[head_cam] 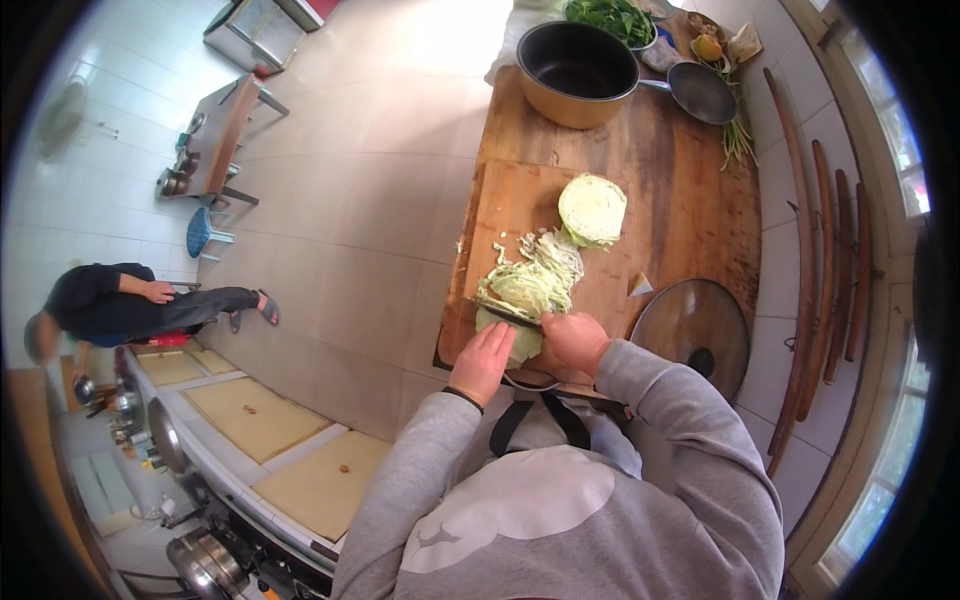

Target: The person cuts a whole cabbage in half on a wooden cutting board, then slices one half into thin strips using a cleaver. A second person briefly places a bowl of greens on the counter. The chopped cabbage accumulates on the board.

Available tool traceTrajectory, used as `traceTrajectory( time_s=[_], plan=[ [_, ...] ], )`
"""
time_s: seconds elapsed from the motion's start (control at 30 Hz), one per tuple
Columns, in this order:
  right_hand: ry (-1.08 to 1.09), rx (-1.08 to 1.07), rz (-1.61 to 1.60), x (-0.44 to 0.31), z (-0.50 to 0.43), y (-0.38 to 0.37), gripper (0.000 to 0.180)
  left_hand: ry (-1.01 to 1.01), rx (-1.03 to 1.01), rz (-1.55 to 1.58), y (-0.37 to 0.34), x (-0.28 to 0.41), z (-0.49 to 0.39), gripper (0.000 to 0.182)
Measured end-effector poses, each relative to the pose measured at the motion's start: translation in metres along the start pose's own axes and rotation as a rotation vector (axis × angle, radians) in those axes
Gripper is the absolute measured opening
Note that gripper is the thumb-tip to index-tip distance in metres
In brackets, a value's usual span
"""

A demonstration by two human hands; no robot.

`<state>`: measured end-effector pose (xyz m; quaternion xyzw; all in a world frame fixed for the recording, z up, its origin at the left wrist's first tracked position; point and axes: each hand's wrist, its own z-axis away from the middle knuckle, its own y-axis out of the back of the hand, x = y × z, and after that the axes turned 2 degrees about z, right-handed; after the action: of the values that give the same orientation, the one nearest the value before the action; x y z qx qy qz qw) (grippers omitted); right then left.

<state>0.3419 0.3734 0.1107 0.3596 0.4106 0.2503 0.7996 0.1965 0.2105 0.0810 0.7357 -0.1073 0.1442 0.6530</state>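
My left hand (484,362) lies over a piece of cabbage (523,343) at the near end of a wooden cutting board (510,195), fingers together and holding it. A knife (507,312) is in my right hand (576,341), its dark blade crosswise just beyond my left fingertips. The fingers around its handle hide most of the handle. Shredded cabbage (534,283) is heaped against the far side of the blade. Farther up the board stands a cut cabbage half (592,208), its pale cut face showing.
A glass lid (694,330) lies right of the board, near a small pale wedge (640,285). Beyond are a large pot (577,75), a small frying pan (702,93) and a bowl of greens (611,21). Another person (135,304) stands far left by the stove counter (247,420).
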Motion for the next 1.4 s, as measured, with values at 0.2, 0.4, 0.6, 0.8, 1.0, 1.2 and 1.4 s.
traceTrajectory(
  time_s=[0.2, 0.4, 0.6, 0.8, 1.0, 1.2, 1.4],
  plan=[
    [0.011, 0.103, -0.046, 0.012, 0.022, -0.005, 0.018, 0.010, -0.010, -0.024, -0.005, 0.001, 0.005, 0.041],
    [0.046, 0.020, 0.075, 0.004, 0.061, 0.022, 0.017, 0.008, -0.020, -0.039, -0.011, -0.002, 0.006, 0.037],
    [0.052, -0.023, 0.094, -0.005, 0.062, 0.032, 0.011, 0.031, -0.050, -0.011, -0.005, 0.000, 0.007, 0.035],
    [0.084, 0.001, 0.069, 0.000, 0.038, 0.019, 0.012, 0.010, -0.046, -0.023, -0.005, -0.001, 0.003, 0.041],
    [0.032, 0.048, 0.004, 0.005, 0.002, -0.010, 0.024, 0.022, 0.006, 0.015, -0.001, 0.002, 0.003, 0.041],
    [0.012, 0.149, -0.020, 0.015, 0.011, -0.016, 0.020, 0.025, 0.068, 0.037, -0.002, 0.008, 0.006, 0.037],
    [0.067, 0.037, 0.068, 0.001, 0.057, 0.015, 0.015, -0.002, 0.058, -0.020, -0.010, 0.006, 0.010, 0.036]
  ],
)
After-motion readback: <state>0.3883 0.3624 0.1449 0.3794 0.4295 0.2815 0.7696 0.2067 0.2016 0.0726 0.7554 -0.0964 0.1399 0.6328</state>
